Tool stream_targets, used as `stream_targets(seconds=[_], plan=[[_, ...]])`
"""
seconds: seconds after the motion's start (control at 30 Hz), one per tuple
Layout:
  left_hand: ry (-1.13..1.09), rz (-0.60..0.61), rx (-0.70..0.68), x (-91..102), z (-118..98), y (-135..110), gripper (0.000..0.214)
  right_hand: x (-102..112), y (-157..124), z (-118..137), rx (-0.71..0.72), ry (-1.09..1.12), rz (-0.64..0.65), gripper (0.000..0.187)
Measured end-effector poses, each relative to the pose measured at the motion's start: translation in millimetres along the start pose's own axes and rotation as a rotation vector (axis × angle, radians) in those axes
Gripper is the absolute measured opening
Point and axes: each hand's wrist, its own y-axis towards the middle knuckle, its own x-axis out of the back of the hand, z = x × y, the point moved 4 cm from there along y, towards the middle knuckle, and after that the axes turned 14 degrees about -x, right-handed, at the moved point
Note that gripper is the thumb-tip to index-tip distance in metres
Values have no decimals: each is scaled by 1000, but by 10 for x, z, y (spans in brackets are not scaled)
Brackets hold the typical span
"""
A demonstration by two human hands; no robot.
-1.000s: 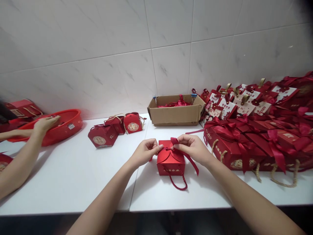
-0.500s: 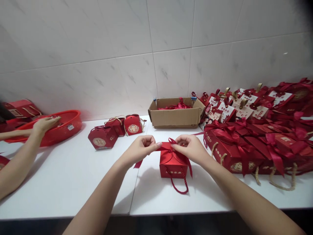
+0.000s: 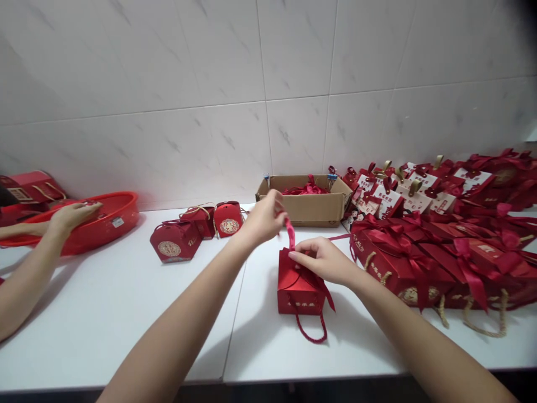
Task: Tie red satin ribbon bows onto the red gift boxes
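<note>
A small red gift box (image 3: pixel 300 299) with a twisted rope handle (image 3: pixel 311 336) stands upright on the white table in front of me. My left hand (image 3: pixel 268 215) is raised above its back left corner, fingers closed on a red ribbon (image 3: pixel 290 232) that runs down to the lid. On the top of the box, my right hand (image 3: pixel 321 258) pinches the same ribbon near its middle with thumb and fingers. A ribbon tail hangs over the box's right side. My right fingers partly hide where the ribbon crosses the lid.
Behind the box is a cardboard carton (image 3: pixel 321 210) holding red ribbons. Finished-looking red boxes with bows (image 3: pixel 403 263) crowd the right side. Three small red boxes (image 3: pixel 176 240) stand left of centre. At far left, another person's hand (image 3: pixel 69 215) reaches over a red plastic basin (image 3: pixel 121 221).
My left hand has lifted up and to the right, drawing the ribbon upward from the lid. My right hand stays at the box top. The whole view has shifted slightly.
</note>
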Motion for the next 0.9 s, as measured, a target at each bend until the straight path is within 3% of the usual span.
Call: stream_targets(seconds=[0.03, 0.07, 0.13, 0.2, 0.27, 0.37, 0.6, 0.8, 0.9], plan=[[193, -201, -16, 32, 37, -49, 17, -6, 11, -8, -1, 35, -14, 32], [322, -328, -42, 35, 57, -124, 14, -11, 18, -20, 1, 69, -22, 30], [325, -403, -96, -22, 99, -299, 3, -16, 23, -54, 9, 126, -34, 27], [88, -337, -103, -116, 159, -460, 14, -16, 16, -90, 32, 141, -55, 27], [-182, -177, -58, -246, 216, -577, 24, -12, 2, -119, 55, 129, -93, 29], [-428, -34, -6, -398, 268, -669, 25, -19, -22, -136, 69, 116, -134, 29], [-653, -80, 8, -512, 291, -742, 20, -29, -43, -168, 66, 158, -256, 17], [-786, -60, 107, -544, 214, -792, 29, -73, -43, -208, 77, 263, -163, 18], [-772, -51, 167, -557, 214, -786, 36, -90, -54, -231, 72, 326, -188, 24]])
